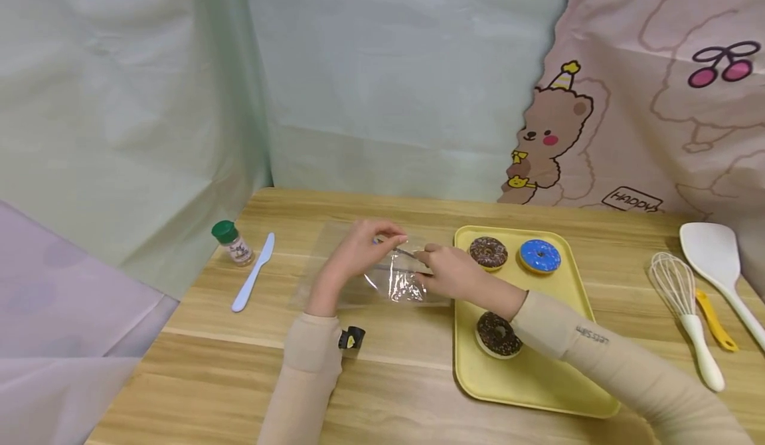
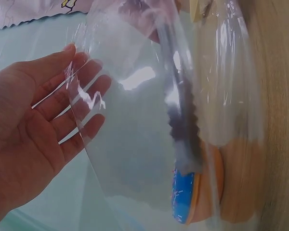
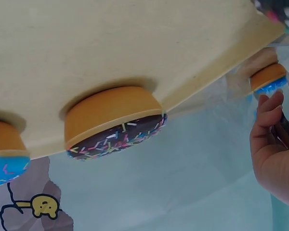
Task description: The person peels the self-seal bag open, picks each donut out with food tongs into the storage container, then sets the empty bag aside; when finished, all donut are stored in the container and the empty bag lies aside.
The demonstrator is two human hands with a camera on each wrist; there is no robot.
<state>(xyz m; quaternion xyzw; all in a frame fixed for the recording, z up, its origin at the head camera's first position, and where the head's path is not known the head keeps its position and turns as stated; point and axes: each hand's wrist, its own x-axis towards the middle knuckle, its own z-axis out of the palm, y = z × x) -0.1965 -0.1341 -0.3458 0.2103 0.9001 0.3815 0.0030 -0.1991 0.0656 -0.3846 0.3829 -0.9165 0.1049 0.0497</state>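
- On the wooden table (image 1: 394, 365), just left of the yellow tray (image 1: 526, 378), we see a clear plastic bag (image 1: 399, 279) lying between the two hands.
- Our view from the head shows the left hand (image 1: 361, 249) pinching the bag's upper edge with curled fingertips, lifted slightly off the tabletop.
- Close beside it, the right hand (image 1: 451, 272) grips the opposite side of the bag's mouth, so the two hands are near each other, each holding the same bag.
- From the left wrist we see that hand's fingers (image 2: 82, 96) lying fairly straight behind the film, with the bag (image 2: 149, 120) bulging in front of them; through the plastic a blue-iced shape shows, blurred.
- From the right wrist we see the right hand's fingers (image 3: 269, 108) curled up against the crinkled film; how tightly they press we cannot tell there.
- Three doughnuts sit on the tray: a chocolate doughnut (image 1: 488, 252) at the far left, a blue doughnut (image 1: 540, 256) just beside it, and a second chocolate doughnut (image 1: 498, 334) nearer to us, partly under the right forearm.
- To the left stand a small green-capped jar (image 1: 232, 242) and a white plastic knife (image 1: 254, 272), close together.
- At the right edge lie a whisk (image 1: 684, 299), a yellow tool (image 1: 714, 319) and a white spatula (image 1: 717, 266).
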